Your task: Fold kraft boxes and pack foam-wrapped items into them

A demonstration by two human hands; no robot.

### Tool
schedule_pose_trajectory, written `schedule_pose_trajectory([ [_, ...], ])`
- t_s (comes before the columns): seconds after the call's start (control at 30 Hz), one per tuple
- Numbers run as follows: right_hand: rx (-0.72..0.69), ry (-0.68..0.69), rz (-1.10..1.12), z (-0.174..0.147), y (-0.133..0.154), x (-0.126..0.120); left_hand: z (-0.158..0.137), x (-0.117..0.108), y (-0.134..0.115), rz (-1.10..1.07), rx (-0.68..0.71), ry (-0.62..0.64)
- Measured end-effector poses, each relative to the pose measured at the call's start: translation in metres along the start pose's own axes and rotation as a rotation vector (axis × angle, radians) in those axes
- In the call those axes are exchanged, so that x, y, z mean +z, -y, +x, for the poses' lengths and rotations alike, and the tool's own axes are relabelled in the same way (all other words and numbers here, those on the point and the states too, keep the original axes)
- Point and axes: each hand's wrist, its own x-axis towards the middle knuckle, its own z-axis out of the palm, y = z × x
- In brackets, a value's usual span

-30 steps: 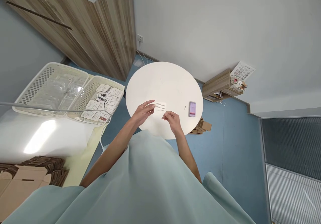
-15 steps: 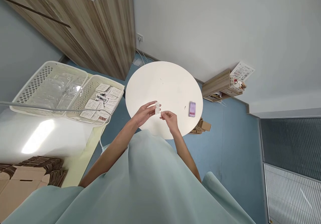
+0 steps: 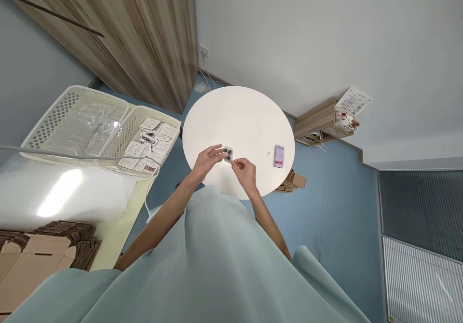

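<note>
Over the near part of the round white table (image 3: 246, 115), I hold a small white card (image 3: 228, 154) whose visible face carries several dark little pieces; their kind is too small to make out. My left hand (image 3: 206, 164) grips its left edge between thumb and fingers. At the card's lower right corner, my right hand (image 3: 245, 172) is closed in a pinch, fingertips touching that corner. To the right on the tabletop lies a phone (image 3: 279, 156) with a blurred purple screen.
On my left stand a white basket of cards (image 3: 125, 120) and another basket with clear plastic pieces (image 3: 39, 120). A grey cable (image 3: 72, 156) crosses in front of them. Flattened cardboard boxes (image 3: 43, 260) are stacked lower left. A wooden cabinet (image 3: 162, 38) rises behind; cardboard (image 3: 297, 180) lies beside the table.
The card has been turned from its pale printed face to the side with dark pieces. My right fingertips have come up to its lower corner.
</note>
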Motion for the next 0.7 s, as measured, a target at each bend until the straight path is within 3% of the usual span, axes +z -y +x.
schedule_pose_trajectory([
  [0.17,0.077,0.052,0.185,0.012,-0.008,-0.02,0.0,-0.001,-0.002,0.014,0.0,-0.077],
  [0.33,0.083,0.112,0.286,0.014,-0.013,-0.024,0.002,0.001,-0.003,0.065,0.009,-0.082],
  [0.7,0.053,0.101,0.2,0.026,0.0,-0.043,0.002,0.003,0.001,0.166,0.033,-0.012],
])
